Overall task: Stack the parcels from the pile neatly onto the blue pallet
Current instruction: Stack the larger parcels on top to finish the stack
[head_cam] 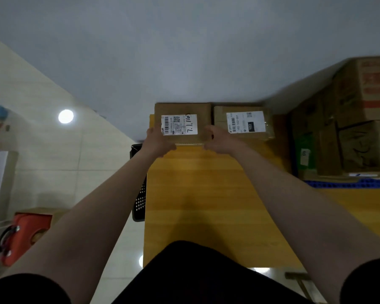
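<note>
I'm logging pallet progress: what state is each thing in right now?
left parcel, label up, at the far end of the table, held by both hands
right parcel, label up, lying beside it, not gripped
left hand, grips the left parcel's left side
right hand, grips its right side
blue pallet, carries stacked boxes

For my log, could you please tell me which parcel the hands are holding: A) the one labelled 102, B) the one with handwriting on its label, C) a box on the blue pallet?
B: the left hand and right hand grip the sides of the handwritten-label parcel.
</note>
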